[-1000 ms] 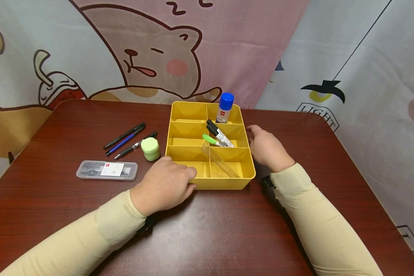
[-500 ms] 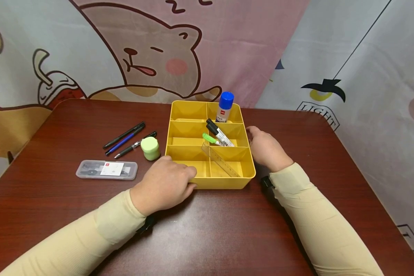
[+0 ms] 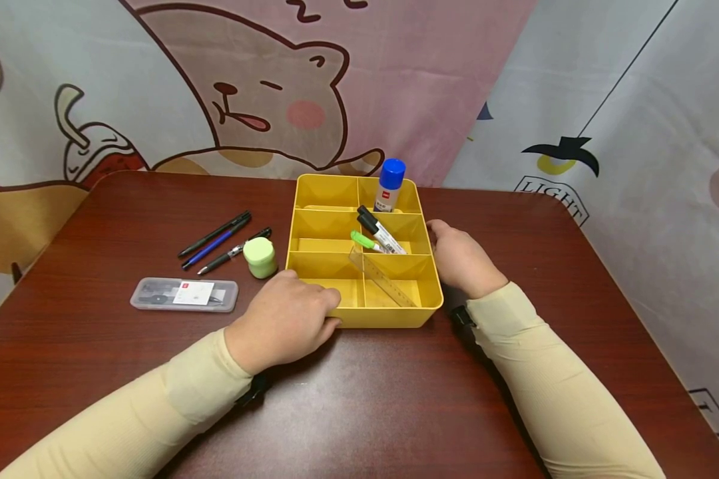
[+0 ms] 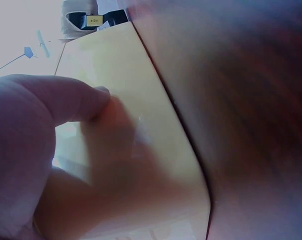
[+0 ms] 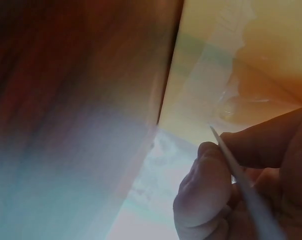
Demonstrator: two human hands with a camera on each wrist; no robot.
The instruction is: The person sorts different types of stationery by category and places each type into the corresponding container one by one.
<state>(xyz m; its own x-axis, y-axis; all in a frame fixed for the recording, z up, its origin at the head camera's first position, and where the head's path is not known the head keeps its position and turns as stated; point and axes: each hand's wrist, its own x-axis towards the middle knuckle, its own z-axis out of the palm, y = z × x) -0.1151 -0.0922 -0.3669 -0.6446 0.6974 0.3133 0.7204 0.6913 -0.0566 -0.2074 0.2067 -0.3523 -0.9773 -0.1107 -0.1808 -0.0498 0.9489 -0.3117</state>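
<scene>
Plastic, judging by the sheen, and likely handling as light and fairly stiff. Seeing the yellow organizer box [image 3: 389, 320] lying flat on the desk [image 3: 371, 406], just ahead and to the right of the left hand [image 3: 283, 320] and immediately left of the right hand [image 3: 466, 261]. With the left hand, gripping the near left corner and laying the thumb along an outer wall. With the right hand, resting bent fingers beside the outer right wall; not being able to tell whether pinching, pressing or merely touching there.

Judging the walls thin, so probably flexing a little under a hard squeeze. Favouring a broad hold on opposite outer walls, low down, or around the corners, probably the stiffest parts. Probably sliding easily over the smooth desk, and perhaps feeling slippery under dry fingertips.

Expecting more weight on the side nearest the right hand: carrying there a blue-capped glue stick [image 3: 388, 193] ahead and left of its fingertips, a black-capped marker [image 3: 389, 239] and a green-capped pen [image 3: 363, 240] leaning directly left of them, and a clear ruler [image 3: 389, 286] slanting lower, to the left of its wrist. Considering a one-corner lift with the left hand risky, likely tilting everything loose. Minding also a pale green jar [image 3: 260, 258] standing just ahead of the left hand.
</scene>
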